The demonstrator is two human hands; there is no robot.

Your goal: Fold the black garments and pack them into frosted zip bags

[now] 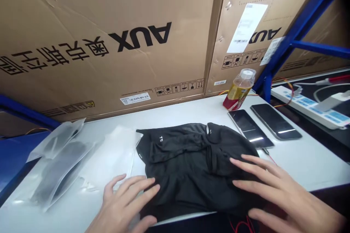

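Note:
A black garment [188, 174] lies partly folded on the white table, its sleeve with small white print turned inward across the middle. My left hand [128, 202] is at the cloth's lower left edge, fingers spread and fingertips over the fabric. On the right side, my right hand [270, 185] rests against the cloth with its fingers stretched out and apart. Neither hand grips anything. Left of the garment lies a sheet of white, thin packing material [112, 153], with clear plastic bags [60, 178] holding dark contents beyond it.
Two phones [250, 127] [275, 121] and a drink bottle [239, 90] stand or lie at the back right. Large cardboard boxes [109, 14] wall off the table's back. A power strip [311, 107] lies beyond the blue frame [295, 32]. Red wires [243, 224] hang at the front edge.

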